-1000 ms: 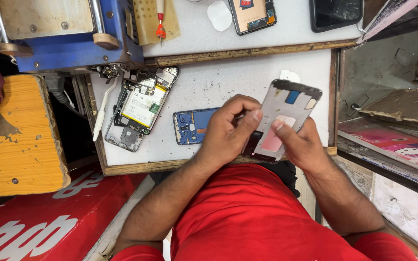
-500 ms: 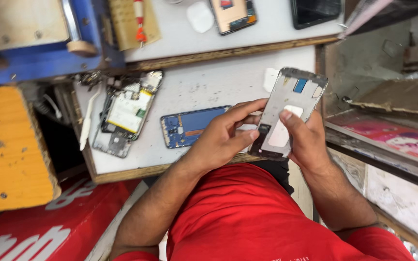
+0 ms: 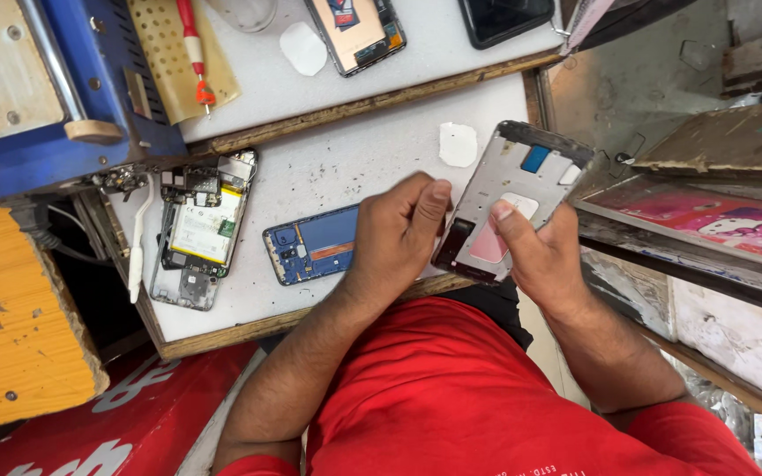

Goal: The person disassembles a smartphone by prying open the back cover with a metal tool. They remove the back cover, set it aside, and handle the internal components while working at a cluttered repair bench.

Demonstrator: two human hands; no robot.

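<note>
A grey metal phone frame [image 3: 522, 176] with a pink patch and a white sticker is held tilted above the white worktop [image 3: 346, 159]. My right hand [image 3: 544, 260] grips it from below, thumb pressed on the white sticker. My left hand [image 3: 399, 234] is curled against the frame's left edge, fingertips pinching it. A blue phone back part [image 3: 310, 247] lies on the worktop just left of my left hand. Farther left lies an opened phone [image 3: 196, 229] with its battery and boards showing.
A white plastic pry tool [image 3: 137, 251] lies beside the opened phone, and a white pad [image 3: 458, 144] near the frame. On the upper shelf are another opened phone [image 3: 354, 31], a black phone [image 3: 504, 18], a red-handled screwdriver [image 3: 191, 44] and a blue machine [image 3: 46, 97]. A yellow wooden block [image 3: 11, 326] is at left.
The frame has stayed in both hands and tilted slightly. My right thumb has shifted onto the white sticker, and my left fingers have closed tighter at the left edge.
</note>
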